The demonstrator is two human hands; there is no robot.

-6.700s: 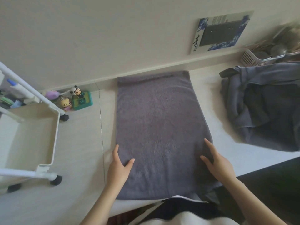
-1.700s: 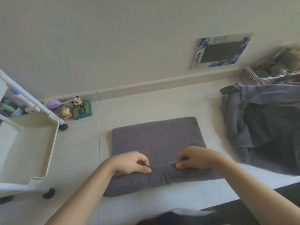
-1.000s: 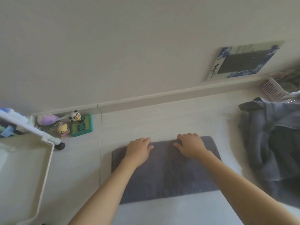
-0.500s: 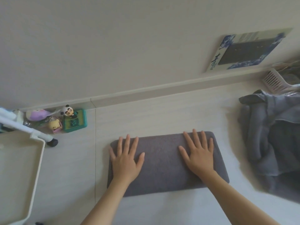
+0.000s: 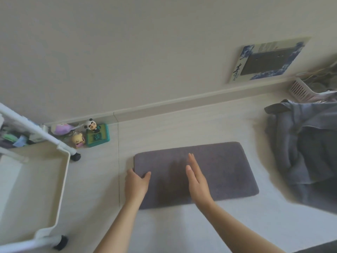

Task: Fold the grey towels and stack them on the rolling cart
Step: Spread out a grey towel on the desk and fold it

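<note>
**A:** Where's the towel you're working on?

**B:** The folded grey towel [image 5: 197, 174] lies flat on the pale worktop [image 5: 182, 230] in front of you, a long rectangle with its long sides running left to right.

**A:** And your hands?

**B:** Your left hand [image 5: 136, 183] is at the towel's left end. The thumb lies on top of the cloth and the fingers go over the left edge, so you're grasping that end. Your right hand [image 5: 196, 181] is released: fingers straight and together, the hand turned on edge near the towel's middle. Whether it touches the cloth I cannot tell.

**A:** The rest of the laundry?

**B:** A heap of unfolded grey towels [image 5: 306, 154] sits on the worktop to the right, well apart from the folded one.

**A:** The cart?

**B:** The white rolling cart [image 5: 62, 189] stands at the left, just beside the worktop. Its top tray shows only bare bottom where you can see it, and two black casters show at its near and far corners.

**A:** Anything else?

**B:** Small toy figures, a panda [image 5: 91, 125] among them, sit by the wall beyond the cart. A blue-bordered card [image 5: 269, 59] leans on the far wall at right, with a pink slatted basket [image 5: 302, 90] in the far right corner.
</note>
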